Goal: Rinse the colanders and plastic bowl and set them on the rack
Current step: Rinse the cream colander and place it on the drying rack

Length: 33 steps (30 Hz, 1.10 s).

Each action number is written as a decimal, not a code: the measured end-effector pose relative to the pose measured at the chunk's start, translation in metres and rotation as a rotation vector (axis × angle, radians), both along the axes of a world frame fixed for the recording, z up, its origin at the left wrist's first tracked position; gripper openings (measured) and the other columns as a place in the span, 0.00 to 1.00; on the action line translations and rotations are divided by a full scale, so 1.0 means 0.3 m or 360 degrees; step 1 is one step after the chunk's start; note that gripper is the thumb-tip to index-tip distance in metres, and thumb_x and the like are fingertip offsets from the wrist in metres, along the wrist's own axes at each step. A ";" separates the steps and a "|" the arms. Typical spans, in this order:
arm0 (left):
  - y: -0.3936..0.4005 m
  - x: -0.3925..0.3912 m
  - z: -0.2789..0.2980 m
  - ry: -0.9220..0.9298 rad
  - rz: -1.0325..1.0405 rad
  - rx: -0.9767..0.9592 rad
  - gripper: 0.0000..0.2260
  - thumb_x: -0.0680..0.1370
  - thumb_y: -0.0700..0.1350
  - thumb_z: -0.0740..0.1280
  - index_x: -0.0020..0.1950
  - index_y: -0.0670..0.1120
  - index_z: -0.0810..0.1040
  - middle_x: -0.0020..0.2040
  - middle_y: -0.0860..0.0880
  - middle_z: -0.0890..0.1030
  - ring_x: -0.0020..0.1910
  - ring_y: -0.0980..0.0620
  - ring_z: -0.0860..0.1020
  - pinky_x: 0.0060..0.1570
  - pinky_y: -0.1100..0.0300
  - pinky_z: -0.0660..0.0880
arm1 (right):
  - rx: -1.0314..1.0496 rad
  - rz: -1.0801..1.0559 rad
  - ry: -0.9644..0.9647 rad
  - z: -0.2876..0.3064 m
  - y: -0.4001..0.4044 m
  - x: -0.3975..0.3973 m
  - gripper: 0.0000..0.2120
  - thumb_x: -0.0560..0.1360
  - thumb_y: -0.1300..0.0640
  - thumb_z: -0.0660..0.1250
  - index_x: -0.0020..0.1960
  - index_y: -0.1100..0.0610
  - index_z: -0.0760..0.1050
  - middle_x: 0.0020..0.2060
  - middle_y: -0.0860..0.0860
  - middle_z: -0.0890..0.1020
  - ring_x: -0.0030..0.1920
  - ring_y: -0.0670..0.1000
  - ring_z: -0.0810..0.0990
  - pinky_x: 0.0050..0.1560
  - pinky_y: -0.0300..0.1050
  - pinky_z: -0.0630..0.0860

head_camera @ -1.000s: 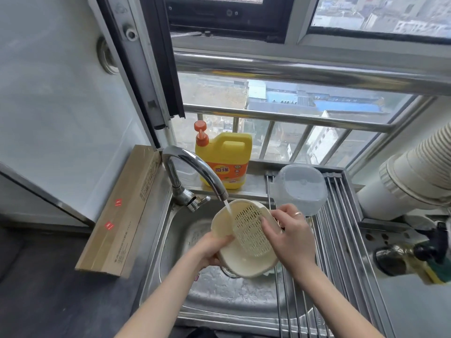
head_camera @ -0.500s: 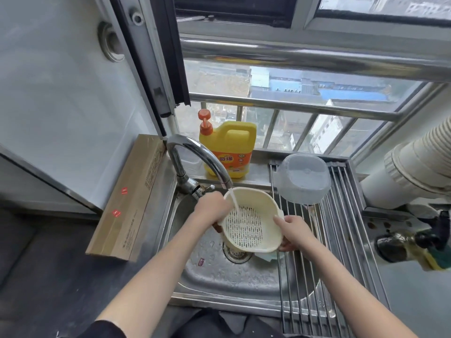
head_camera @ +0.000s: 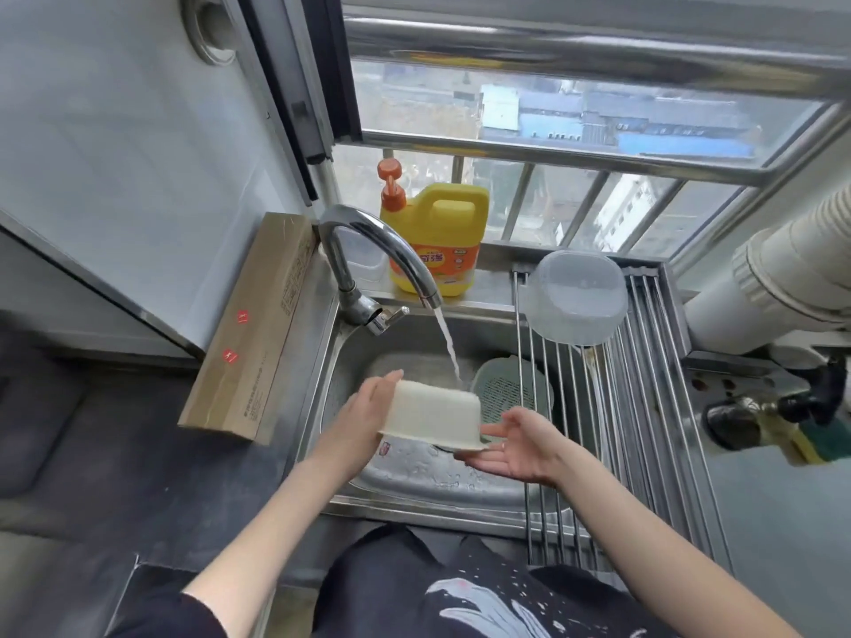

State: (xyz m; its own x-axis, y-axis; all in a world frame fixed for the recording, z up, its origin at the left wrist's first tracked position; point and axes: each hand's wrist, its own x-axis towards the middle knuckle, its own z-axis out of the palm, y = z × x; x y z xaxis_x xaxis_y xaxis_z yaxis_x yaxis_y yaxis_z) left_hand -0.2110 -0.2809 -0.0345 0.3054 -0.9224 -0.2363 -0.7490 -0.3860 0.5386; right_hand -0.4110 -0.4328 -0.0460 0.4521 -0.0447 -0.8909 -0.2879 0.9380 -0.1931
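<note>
A cream colander [head_camera: 435, 414] hangs upside down over the sink [head_camera: 416, 472], its base under the running water from the tap [head_camera: 368, 250]. My left hand [head_camera: 368, 414] holds its left side. My right hand [head_camera: 515, 446] lies palm up with straight fingers under its right rim. A grey-green colander [head_camera: 511, 391] leans in the sink beneath the rack. A clear plastic bowl [head_camera: 575, 297] sits upside down at the far end of the roll-up metal rack [head_camera: 644, 407].
A yellow detergent bottle [head_camera: 437, 237] stands on the ledge behind the tap. A long cardboard box [head_camera: 255, 324] lies left of the sink. A white duct [head_camera: 792, 287] and a dark stove fitting [head_camera: 764, 412] are to the right of the rack.
The cream colander has been flipped from facing up to upside down and lowered. My right hand released its rim and now lies flat under it. The green colander has come into sight.
</note>
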 end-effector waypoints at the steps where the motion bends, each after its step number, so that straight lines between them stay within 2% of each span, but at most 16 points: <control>1: 0.029 0.008 -0.007 -0.0024 -0.0069 -0.0061 0.28 0.77 0.36 0.59 0.72 0.55 0.54 0.65 0.51 0.66 0.57 0.48 0.71 0.51 0.57 0.69 | 0.0027 0.0074 0.0007 -0.013 0.009 0.005 0.26 0.81 0.45 0.51 0.62 0.68 0.67 0.58 0.70 0.76 0.47 0.66 0.83 0.41 0.56 0.83; 3: 0.073 0.021 -0.029 -0.0193 -0.0249 -0.0145 0.33 0.70 0.29 0.64 0.68 0.54 0.57 0.67 0.48 0.66 0.58 0.44 0.74 0.46 0.58 0.72 | 0.0011 0.0299 -0.0005 -0.034 0.031 0.022 0.36 0.74 0.31 0.57 0.63 0.63 0.68 0.62 0.67 0.74 0.53 0.66 0.81 0.44 0.58 0.82; 4: 0.087 0.024 -0.034 -0.0219 -0.0278 -0.0156 0.35 0.68 0.28 0.66 0.66 0.54 0.58 0.67 0.46 0.67 0.57 0.42 0.75 0.42 0.58 0.73 | -0.0035 0.0405 -0.0006 -0.033 0.044 0.035 0.37 0.71 0.31 0.63 0.64 0.61 0.68 0.64 0.65 0.73 0.56 0.66 0.79 0.48 0.60 0.81; 5: 0.101 0.028 -0.045 -0.0223 -0.0290 -0.0166 0.34 0.68 0.29 0.66 0.66 0.54 0.58 0.68 0.46 0.67 0.56 0.42 0.76 0.39 0.59 0.72 | -0.0100 0.0468 -0.0001 -0.030 0.057 0.046 0.34 0.68 0.36 0.70 0.64 0.58 0.68 0.64 0.64 0.72 0.57 0.65 0.78 0.51 0.62 0.80; 7: 0.112 0.025 -0.027 -0.0065 -0.0089 -0.0162 0.27 0.76 0.37 0.63 0.67 0.59 0.57 0.71 0.52 0.66 0.56 0.46 0.76 0.46 0.55 0.75 | -0.0214 0.0424 0.0021 -0.039 0.076 0.061 0.30 0.66 0.47 0.77 0.63 0.54 0.69 0.64 0.61 0.72 0.57 0.65 0.79 0.54 0.65 0.77; 8: 0.113 0.030 -0.020 0.0073 0.0066 -0.0095 0.24 0.79 0.42 0.62 0.68 0.62 0.57 0.70 0.57 0.66 0.58 0.49 0.75 0.52 0.52 0.75 | -0.0241 0.0382 0.0002 -0.040 0.082 0.067 0.31 0.65 0.50 0.78 0.63 0.54 0.69 0.64 0.60 0.72 0.56 0.65 0.80 0.54 0.66 0.77; 10: 0.107 0.041 -0.013 0.0305 0.0271 -0.0010 0.26 0.77 0.45 0.65 0.71 0.61 0.58 0.67 0.61 0.66 0.61 0.55 0.72 0.61 0.52 0.71 | -0.0303 0.0317 -0.0046 -0.035 0.091 0.071 0.39 0.60 0.54 0.82 0.66 0.55 0.69 0.65 0.57 0.73 0.55 0.64 0.81 0.52 0.65 0.78; 11: 0.105 0.049 -0.016 0.0428 0.0341 0.0000 0.29 0.75 0.43 0.68 0.71 0.60 0.60 0.66 0.60 0.68 0.63 0.55 0.71 0.63 0.53 0.70 | -0.0331 0.0299 -0.0070 -0.028 0.095 0.067 0.41 0.59 0.55 0.82 0.68 0.55 0.68 0.65 0.55 0.74 0.55 0.63 0.81 0.51 0.65 0.79; 13: 0.102 0.065 -0.024 0.0643 0.0473 0.0021 0.31 0.72 0.37 0.71 0.70 0.59 0.66 0.66 0.57 0.72 0.64 0.54 0.73 0.63 0.52 0.71 | -0.0390 0.0266 -0.0098 -0.023 0.101 0.058 0.38 0.62 0.57 0.79 0.69 0.56 0.67 0.62 0.55 0.77 0.55 0.62 0.81 0.50 0.63 0.79; 16: 0.096 0.075 -0.018 0.1058 0.0702 0.0160 0.33 0.70 0.27 0.62 0.66 0.58 0.71 0.65 0.54 0.74 0.61 0.48 0.77 0.55 0.49 0.78 | -0.0534 0.0260 -0.0014 -0.026 0.106 0.050 0.40 0.65 0.62 0.78 0.71 0.54 0.62 0.62 0.57 0.76 0.56 0.62 0.80 0.48 0.63 0.80; 18: 0.088 0.074 -0.004 0.1294 0.0842 0.0205 0.32 0.71 0.26 0.58 0.68 0.54 0.72 0.65 0.52 0.73 0.59 0.46 0.78 0.53 0.48 0.80 | -0.0589 0.0200 0.0004 -0.023 0.101 0.045 0.40 0.65 0.65 0.77 0.70 0.50 0.60 0.60 0.58 0.76 0.56 0.61 0.80 0.48 0.64 0.80; 21: 0.047 0.073 0.027 0.1657 0.1013 0.0030 0.28 0.76 0.28 0.59 0.73 0.48 0.66 0.68 0.47 0.72 0.61 0.47 0.76 0.58 0.52 0.77 | -0.0562 -0.0032 -0.0052 -0.017 0.067 0.036 0.42 0.64 0.65 0.76 0.72 0.51 0.59 0.62 0.59 0.76 0.54 0.61 0.81 0.46 0.63 0.80; 25: -0.070 0.058 0.083 0.1650 0.0918 -0.0056 0.26 0.77 0.29 0.59 0.75 0.44 0.63 0.68 0.44 0.73 0.63 0.48 0.76 0.65 0.52 0.72 | -0.0528 -0.0176 -0.0044 0.017 -0.007 0.063 0.46 0.61 0.56 0.78 0.74 0.56 0.59 0.68 0.60 0.71 0.57 0.65 0.78 0.49 0.67 0.78; 29: -0.168 0.049 0.117 0.1527 0.0896 -0.0128 0.25 0.78 0.30 0.58 0.75 0.42 0.63 0.68 0.43 0.73 0.59 0.49 0.77 0.57 0.58 0.74 | -0.0454 -0.0237 0.0054 0.059 -0.057 0.084 0.35 0.68 0.52 0.76 0.69 0.57 0.65 0.66 0.64 0.71 0.54 0.67 0.78 0.36 0.60 0.82; 31: -0.186 0.050 0.123 0.1544 0.0951 -0.0135 0.23 0.79 0.32 0.58 0.74 0.42 0.64 0.67 0.43 0.74 0.56 0.48 0.78 0.56 0.56 0.75 | -0.0549 -0.0204 0.0048 0.075 -0.059 0.078 0.36 0.69 0.49 0.75 0.71 0.57 0.64 0.69 0.63 0.67 0.56 0.66 0.78 0.39 0.58 0.82; 33: -0.175 0.056 0.105 0.1589 0.1037 -0.0076 0.20 0.81 0.37 0.59 0.73 0.43 0.64 0.63 0.42 0.77 0.54 0.45 0.79 0.55 0.53 0.76 | -0.0790 -0.0096 0.0021 0.075 -0.042 0.061 0.42 0.68 0.49 0.75 0.75 0.55 0.57 0.71 0.60 0.65 0.60 0.63 0.76 0.44 0.56 0.82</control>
State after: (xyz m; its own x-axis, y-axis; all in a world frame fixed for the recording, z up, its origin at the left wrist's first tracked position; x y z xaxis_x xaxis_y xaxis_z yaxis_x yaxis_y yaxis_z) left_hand -0.1941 -0.3335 -0.0030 0.4202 -0.6760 -0.6054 0.3386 -0.5022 0.7957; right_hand -0.3926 -0.4454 -0.0235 0.4245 -0.4904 -0.7611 -0.2413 0.7489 -0.6172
